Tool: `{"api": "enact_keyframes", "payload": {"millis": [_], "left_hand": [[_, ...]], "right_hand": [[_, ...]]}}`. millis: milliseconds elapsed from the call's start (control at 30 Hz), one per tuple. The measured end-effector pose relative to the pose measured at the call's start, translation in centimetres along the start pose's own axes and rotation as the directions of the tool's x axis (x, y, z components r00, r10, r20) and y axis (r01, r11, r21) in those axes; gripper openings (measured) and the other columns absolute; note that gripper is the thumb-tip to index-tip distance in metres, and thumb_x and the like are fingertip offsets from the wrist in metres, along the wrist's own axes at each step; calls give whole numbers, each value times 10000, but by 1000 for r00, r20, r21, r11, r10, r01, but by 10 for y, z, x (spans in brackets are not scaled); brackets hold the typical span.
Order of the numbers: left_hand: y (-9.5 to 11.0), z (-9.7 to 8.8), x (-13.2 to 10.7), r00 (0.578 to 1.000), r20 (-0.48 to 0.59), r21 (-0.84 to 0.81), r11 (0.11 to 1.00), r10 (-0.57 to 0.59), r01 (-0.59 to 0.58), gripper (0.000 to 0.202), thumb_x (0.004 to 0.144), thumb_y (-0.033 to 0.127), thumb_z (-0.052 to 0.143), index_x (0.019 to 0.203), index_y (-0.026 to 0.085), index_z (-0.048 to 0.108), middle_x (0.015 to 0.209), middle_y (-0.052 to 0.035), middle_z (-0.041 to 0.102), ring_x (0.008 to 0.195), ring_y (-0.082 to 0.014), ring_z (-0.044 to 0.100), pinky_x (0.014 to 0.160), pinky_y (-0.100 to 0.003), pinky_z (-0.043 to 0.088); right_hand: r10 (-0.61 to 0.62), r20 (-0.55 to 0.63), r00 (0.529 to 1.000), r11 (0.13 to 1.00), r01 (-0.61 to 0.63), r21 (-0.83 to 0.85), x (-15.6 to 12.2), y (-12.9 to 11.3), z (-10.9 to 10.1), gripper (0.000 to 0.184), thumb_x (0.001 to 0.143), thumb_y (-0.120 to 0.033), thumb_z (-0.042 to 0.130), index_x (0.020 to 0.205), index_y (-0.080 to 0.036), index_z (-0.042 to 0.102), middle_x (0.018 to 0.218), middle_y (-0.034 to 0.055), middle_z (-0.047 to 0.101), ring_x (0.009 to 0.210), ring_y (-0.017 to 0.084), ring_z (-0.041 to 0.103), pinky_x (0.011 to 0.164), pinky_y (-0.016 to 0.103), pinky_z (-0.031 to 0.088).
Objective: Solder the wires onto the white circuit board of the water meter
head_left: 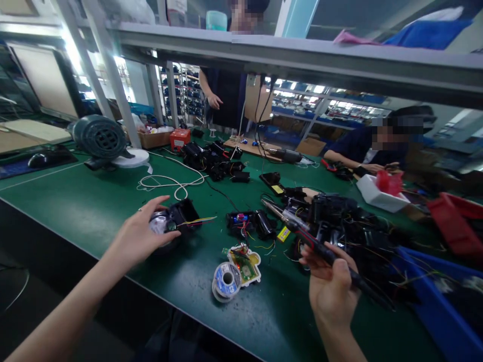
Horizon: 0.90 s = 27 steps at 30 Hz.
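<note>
My left hand (pixel 145 226) is closed around a black device housing (pixel 184 213) with a round clear part, and several thin coloured wires stick out of it to the right. In my right hand (pixel 334 281) a soldering iron (pixel 302 229) is gripped by its dark handle, its metal tip pointing up and left. Between the hands lie a solder spool (pixel 227 280) and a green circuit board (pixel 247 266) in a white casing. Just behind them, a black housing (pixel 241 221) with a blue part and wires rests on the table.
A heap of black housings (pixel 339 216) and a blue bin (pixel 433 301) are on the right. More housings (pixel 215 158), a white cable (pixel 177 181) and a dark green blower (pixel 100 138) stand farther back. A shelf beam (pixel 264 45) crosses overhead. Two people are across the table.
</note>
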<state>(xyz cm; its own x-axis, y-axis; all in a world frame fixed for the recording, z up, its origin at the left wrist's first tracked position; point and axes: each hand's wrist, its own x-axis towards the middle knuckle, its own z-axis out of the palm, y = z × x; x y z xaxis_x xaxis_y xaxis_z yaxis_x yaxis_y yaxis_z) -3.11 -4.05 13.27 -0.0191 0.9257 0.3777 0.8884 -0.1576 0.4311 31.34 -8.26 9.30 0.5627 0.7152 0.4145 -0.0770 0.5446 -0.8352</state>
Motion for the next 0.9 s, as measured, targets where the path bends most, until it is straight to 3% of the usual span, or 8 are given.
{"api": "enact_keyframes", "payload": {"millis": [200, 333, 400, 467, 567, 700, 800, 900], "left_hand": [[-47, -15, 28, 967, 33, -179, 950, -253, 255, 600, 665, 562, 648, 1089, 146, 566, 999, -124, 685, 883, -292, 667, 678, -365, 555], [-58, -7, 11, 955, -21, -230, 931, -297, 285, 664, 748, 572, 565, 1250, 155, 445, 1105, -148, 635, 962, -328, 632, 767, -464, 538], [-41, -1, -8, 948, -254, -70, 981, -193, 181, 805, 705, 562, 623, 1331, 139, 348, 1271, -189, 502, 1133, -408, 505, 898, -596, 434], [-12, 6, -24, 905, -410, 89, 993, 113, -83, 749, 691, 487, 670, 1309, 168, 395, 1393, -161, 361, 1302, -424, 285, 1031, -609, 296], [38, 28, -22, 910, -241, -54, 931, 338, -360, 418, 822, 281, 557, 1231, 249, 475, 1344, -74, 448, 1270, -255, 405, 1055, -460, 360], [74, 90, 48, 989, 148, -440, 895, -11, 76, 363, 824, 237, 553, 1185, 199, 534, 1400, -70, 402, 1302, -202, 364, 1096, -344, 307], [72, 142, 117, 961, 185, -422, 866, -207, 268, 344, 817, 147, 549, 1157, 93, 545, 1393, -185, 367, 1297, -272, 360, 1061, -393, 341], [59, 175, 168, 931, 184, -420, 831, -315, 364, 358, 826, 196, 578, 1174, 138, 516, 1389, -134, 373, 1228, -282, 421, 998, -495, 386]], "right_hand": [[82, -13, 997, 996, -81, 41, 4, 6, -2, 282, 772, -381, 583, 953, -164, 584, 750, 44, 683, 653, 169, 658, 575, 293, 546], [98, 9, 995, 995, -98, 22, 3, 9, -3, 295, 776, -395, 558, 943, -154, 586, 743, 61, 683, 644, 184, 657, 558, 306, 546], [109, -2, 994, 994, -109, 10, 3, 10, -3, 296, 769, -396, 560, 933, -152, 587, 736, 65, 684, 631, 188, 657, 547, 310, 545], [120, -43, 992, 993, -119, 12, 3, 10, -1, 288, 754, -383, 575, 930, -156, 584, 737, 60, 686, 630, 187, 659, 554, 311, 548], [108, -99, 989, 994, -106, 32, 2, 8, 2, 305, 738, -372, 591, 959, -162, 575, 749, 62, 691, 645, 193, 665, 559, 313, 549], [70, -106, 992, 997, -66, 41, 2, 4, 3, 335, 738, -380, 604, 991, -163, 571, 758, 77, 696, 642, 206, 670, 542, 314, 553], [28, -84, 996, 999, -25, 37, 5, 7, -4, 348, 743, -411, 620, 981, -160, 583, 739, 81, 696, 614, 216, 669, 508, 314, 556], [6, -14, 1000, 999, -5, 52, 7, 17, -18, 341, 788, -428, 590, 1012, -171, 580, 781, 84, 697, 633, 232, 673, 503, 346, 563]]}}
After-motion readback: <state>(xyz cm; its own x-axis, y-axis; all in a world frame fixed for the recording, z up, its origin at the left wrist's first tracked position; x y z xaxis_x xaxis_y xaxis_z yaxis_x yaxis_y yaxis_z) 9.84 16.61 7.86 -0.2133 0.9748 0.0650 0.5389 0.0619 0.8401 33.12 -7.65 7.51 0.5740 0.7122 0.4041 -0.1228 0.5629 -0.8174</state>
